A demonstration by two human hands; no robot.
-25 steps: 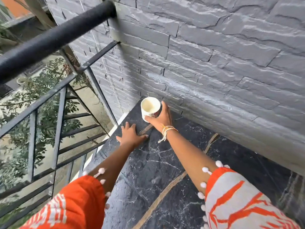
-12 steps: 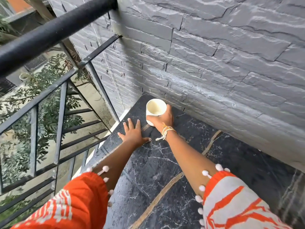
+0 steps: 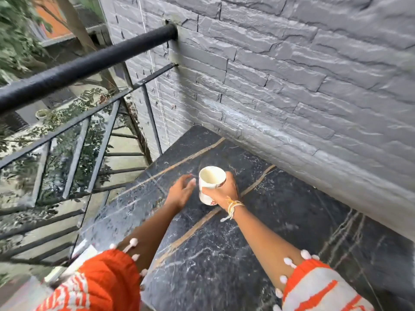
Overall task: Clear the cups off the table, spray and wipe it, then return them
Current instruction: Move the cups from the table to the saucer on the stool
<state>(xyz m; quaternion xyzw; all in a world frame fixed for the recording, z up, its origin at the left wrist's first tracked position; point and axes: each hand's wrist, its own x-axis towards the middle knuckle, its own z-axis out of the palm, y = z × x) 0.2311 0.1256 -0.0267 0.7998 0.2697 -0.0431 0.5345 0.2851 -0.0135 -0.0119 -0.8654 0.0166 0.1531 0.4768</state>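
Note:
A white cup (image 3: 210, 184) with small red marks near its base is held upright above the black marble floor (image 3: 280, 221), in the middle of the view. My right hand (image 3: 224, 193) wraps around its right side; a yellow-and-white thread band circles that wrist. The cup's inside looks empty. My left hand (image 3: 180, 190) hovers just left of the cup, fingers spread, holding nothing and slightly blurred. Both forearms reach forward from orange-and-white sleeves with white pompoms. No table is in view.
A grey stone-clad wall (image 3: 292, 86) runs along the right and far side. A black metal railing (image 3: 74, 68) with slanted bars borders the floor on the left, with trees and a yard below. Tan seams cross the dark marble tiles.
My right hand has lifted the cup away from the wall corner and brought it back toward me. My left hand has come off the floor and now hovers beside the cup.

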